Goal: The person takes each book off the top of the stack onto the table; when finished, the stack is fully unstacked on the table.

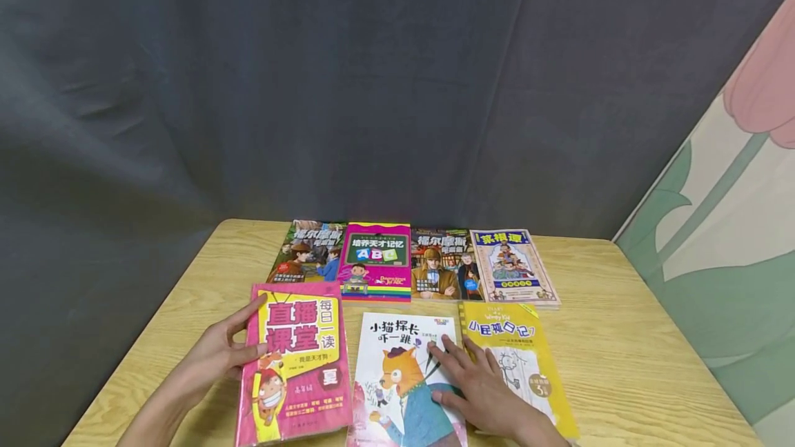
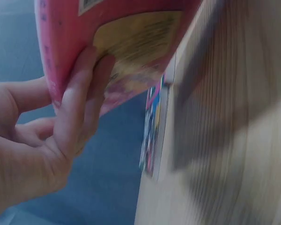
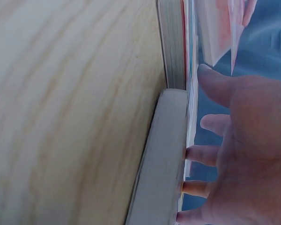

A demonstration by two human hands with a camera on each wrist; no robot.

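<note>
- Pink book (image 1: pixel 317 395) was in the left hand, at the near left of the worktop (image 1: pixel 627 350). In the left wrist view it was raised off the wood, with a shadow below it.
- Left hand (image 1: pixel 214 350) was clamped on the pink book's left edge, with digits on both front and back covers. Back cover carried a yellowish panel, its print too blurred to read.
- Right hand (image 1: pixel 481 385) gripped nothing. Its fingers were extended and spread, thumb and some fingertips over the right side of the white book (image 1: pixel 410 395), others at the yellow book (image 1: pixel 528 364).
- White book lay flat between the pink and yellow ones, its cover showing an orange animal in a blue coat.
- Yellow book lay at the right end of the near row, slightly askew, a line-drawn child on its cover.
- Far row, left to right: a dark comic-style book (image 1: pixel 310 254), a magenta ABC book (image 1: pixel 375 261), a second dark book (image 1: pixel 444 264) with a figure in a brown coat, and a pale book (image 1: pixel 512 267) with a blue title.
- From the head view, the pink book's top edge overlapped the bottom of the first dark book.
- Dark curtain (image 1: pixel 373 88) hung behind the worktop; a flower-patterned panel (image 1: pixel 745 192) stood at the right.
</note>
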